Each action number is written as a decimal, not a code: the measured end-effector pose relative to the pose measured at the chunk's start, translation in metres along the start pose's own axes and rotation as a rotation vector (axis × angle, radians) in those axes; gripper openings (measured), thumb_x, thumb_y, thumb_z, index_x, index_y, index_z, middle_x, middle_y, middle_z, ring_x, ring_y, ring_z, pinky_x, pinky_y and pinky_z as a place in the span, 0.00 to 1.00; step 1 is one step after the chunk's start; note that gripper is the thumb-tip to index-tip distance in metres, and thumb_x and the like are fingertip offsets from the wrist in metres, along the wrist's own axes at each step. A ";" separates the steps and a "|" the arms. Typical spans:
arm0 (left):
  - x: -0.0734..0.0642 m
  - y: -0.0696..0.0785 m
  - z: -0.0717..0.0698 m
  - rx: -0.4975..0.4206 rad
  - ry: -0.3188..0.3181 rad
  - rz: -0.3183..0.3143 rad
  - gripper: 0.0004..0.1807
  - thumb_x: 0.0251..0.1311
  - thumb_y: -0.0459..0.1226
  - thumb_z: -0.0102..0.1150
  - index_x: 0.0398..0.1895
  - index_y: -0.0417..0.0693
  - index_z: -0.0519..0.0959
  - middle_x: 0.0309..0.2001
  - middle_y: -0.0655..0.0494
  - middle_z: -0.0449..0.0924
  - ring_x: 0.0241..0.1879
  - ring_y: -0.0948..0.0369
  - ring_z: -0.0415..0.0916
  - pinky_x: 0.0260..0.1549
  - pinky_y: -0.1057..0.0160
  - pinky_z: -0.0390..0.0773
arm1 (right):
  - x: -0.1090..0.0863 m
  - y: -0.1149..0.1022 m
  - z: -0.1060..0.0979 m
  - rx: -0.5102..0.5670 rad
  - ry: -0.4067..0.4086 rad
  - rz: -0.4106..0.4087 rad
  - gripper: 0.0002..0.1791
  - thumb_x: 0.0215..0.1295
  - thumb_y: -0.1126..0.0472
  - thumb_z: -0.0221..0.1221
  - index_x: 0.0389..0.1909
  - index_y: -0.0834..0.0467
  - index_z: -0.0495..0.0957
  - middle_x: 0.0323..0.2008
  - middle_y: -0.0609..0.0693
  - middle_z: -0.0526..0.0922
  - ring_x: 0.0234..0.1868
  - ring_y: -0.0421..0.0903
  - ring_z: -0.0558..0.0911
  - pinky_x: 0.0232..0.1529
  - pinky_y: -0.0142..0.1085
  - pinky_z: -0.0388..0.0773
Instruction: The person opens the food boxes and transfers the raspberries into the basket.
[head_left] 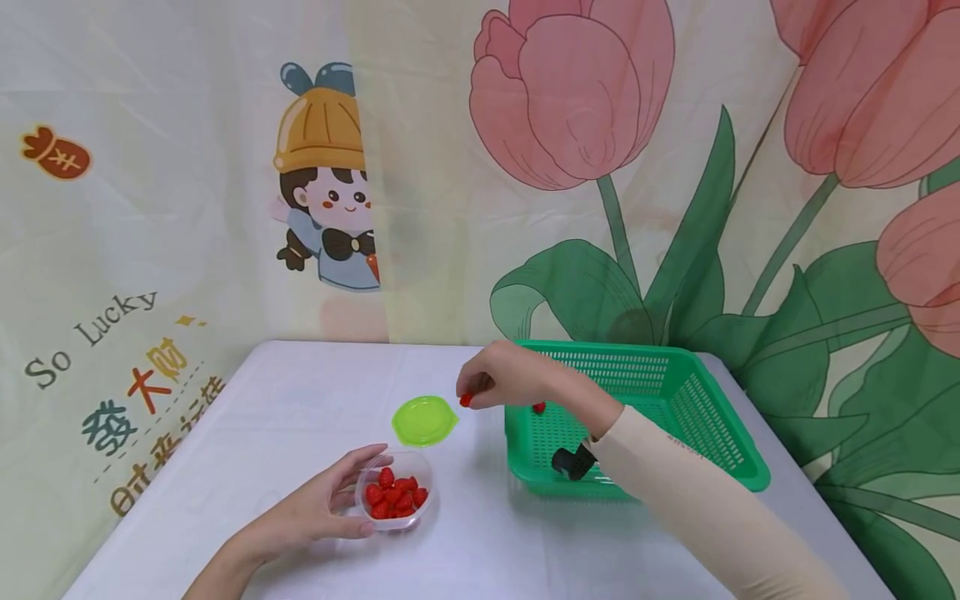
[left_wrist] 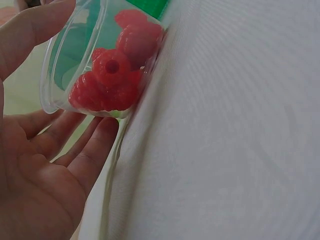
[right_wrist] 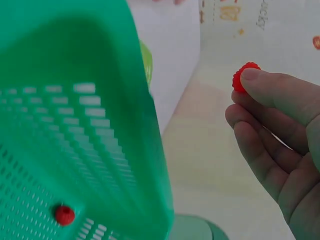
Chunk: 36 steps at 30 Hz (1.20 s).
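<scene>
White table, red raspberry in right hand

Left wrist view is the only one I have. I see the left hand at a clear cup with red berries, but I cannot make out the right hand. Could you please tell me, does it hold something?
Observer: Yes. The right hand pinches one red berry between thumb and finger.
Operator: Thank you. There is also a green basket, I believe. Does any berry lie inside it?
Observer: Yes, the right wrist view shows another berry on the basket's floor.
</scene>
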<state>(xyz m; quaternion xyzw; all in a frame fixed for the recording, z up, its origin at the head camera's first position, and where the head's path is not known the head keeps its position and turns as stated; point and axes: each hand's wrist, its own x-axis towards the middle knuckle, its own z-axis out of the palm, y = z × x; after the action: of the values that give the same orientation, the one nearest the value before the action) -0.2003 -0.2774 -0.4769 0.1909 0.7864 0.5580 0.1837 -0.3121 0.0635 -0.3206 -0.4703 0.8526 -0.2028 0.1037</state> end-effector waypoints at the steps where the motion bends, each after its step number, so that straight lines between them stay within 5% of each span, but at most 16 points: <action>1: 0.000 0.000 0.000 -0.001 0.000 0.000 0.52 0.61 0.37 0.76 0.84 0.51 0.55 0.81 0.45 0.60 0.81 0.36 0.50 0.62 0.79 0.68 | -0.002 0.004 -0.004 0.005 0.010 0.010 0.09 0.70 0.63 0.71 0.48 0.55 0.89 0.40 0.42 0.90 0.40 0.35 0.86 0.47 0.28 0.83; 18: 0.001 0.000 0.002 -0.014 0.000 -0.025 0.51 0.61 0.38 0.76 0.84 0.56 0.56 0.81 0.46 0.60 0.82 0.38 0.50 0.62 0.78 0.68 | -0.041 0.088 -0.019 -0.016 0.134 0.125 0.05 0.71 0.65 0.69 0.45 0.56 0.89 0.39 0.43 0.89 0.40 0.38 0.86 0.47 0.34 0.85; 36: 0.001 -0.001 0.000 -0.013 0.001 -0.023 0.51 0.61 0.36 0.76 0.84 0.56 0.56 0.82 0.44 0.58 0.82 0.41 0.52 0.62 0.78 0.69 | -0.063 0.132 -0.004 -0.035 0.095 0.282 0.06 0.71 0.65 0.69 0.46 0.57 0.88 0.40 0.46 0.90 0.41 0.40 0.86 0.47 0.37 0.85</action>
<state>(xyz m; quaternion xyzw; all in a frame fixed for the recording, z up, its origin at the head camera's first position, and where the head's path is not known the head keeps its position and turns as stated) -0.2011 -0.2766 -0.4777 0.1802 0.7851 0.5610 0.1908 -0.3800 0.1803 -0.3762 -0.3374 0.9176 -0.1931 0.0827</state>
